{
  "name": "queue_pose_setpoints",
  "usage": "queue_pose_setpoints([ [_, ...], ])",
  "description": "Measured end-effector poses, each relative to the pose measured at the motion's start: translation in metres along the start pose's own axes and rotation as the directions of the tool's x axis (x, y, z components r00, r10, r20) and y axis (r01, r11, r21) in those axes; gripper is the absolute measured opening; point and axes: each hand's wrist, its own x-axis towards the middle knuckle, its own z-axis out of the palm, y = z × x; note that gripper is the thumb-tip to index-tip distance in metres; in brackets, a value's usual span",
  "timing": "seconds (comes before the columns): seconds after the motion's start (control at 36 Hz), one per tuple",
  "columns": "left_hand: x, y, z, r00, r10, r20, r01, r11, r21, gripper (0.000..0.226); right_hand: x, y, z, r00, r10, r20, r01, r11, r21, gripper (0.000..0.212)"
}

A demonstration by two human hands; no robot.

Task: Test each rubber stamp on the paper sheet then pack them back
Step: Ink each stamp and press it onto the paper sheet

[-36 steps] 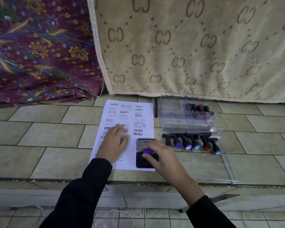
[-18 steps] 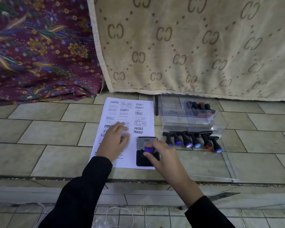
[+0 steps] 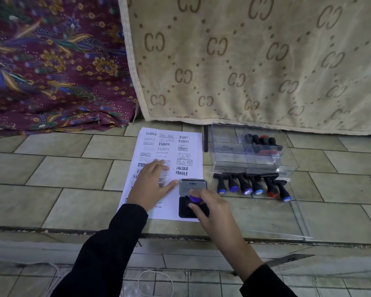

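Rubber stamp (image 3: pixel 195 198) in hand has barely moved in the last second. Left grip (image 3: pixel 150 187) lies flat, fingers straight, on the paper sheet (image 3: pixel 196 175); right grip (image 3: pixel 212 209) pinches it down on the ink pad (image 3: pixel 183 207), apparently still inking. Six more stamps (image 3: pixel 253 186) wait beside the clear box (image 3: pixel 229 157).

Of the stamp (image 3: pixel 194 198) we see only the purple cap; the right hand (image 3: pixel 210 207) hides its shaft and face. The left hand (image 3: pixel 151 187) covers several prints on the paper sheet (image 3: pixel 193 177). Stamps (image 3: pixel 262 140) in the clear box (image 3: pixel 229 159) blur; count uncertain.
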Motion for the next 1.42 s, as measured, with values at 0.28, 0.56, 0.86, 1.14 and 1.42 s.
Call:
queue_pose_setpoints([
  [0.28,0.001,-0.001,0.002,1.0,-0.008,-0.007,0.008,1.0,0.013,0.053,-0.001,0.002,0.001,1.0,0.023,0.002,-0.023,0.999,0.038,0.02],
  [0.56,0.0,0.0,-0.001,1.0,0.017,-0.003,-0.017,0.999,0.039,0.038,0.008,0.004,-0.005,0.997,0.074,-0.008,-0.073,0.994,0.078,0.024],
  [0.86,0.001,0.004,-0.004,1.0,0.025,0.002,-0.025,0.998,0.049,0.026,0.094,0.009,-0.005,0.981,0.158,-0.113,-0.137,0.975,0.175,0.029],
  [1.14,0.006,0.002,-0.004,1.0,0.025,0.005,-0.026,0.997,0.078,0.026,0.104,0.017,0.015,0.993,0.119,0.01,-0.119,0.989,0.082,0.027],
  [1.42,0.013,0.001,-0.005,0.999,0.038,0.012,-0.039,0.995,0.089,0.026,0.107,0.016,0.016,0.991,0.129,0.029,-0.13,0.99,0.054,0.028],
])
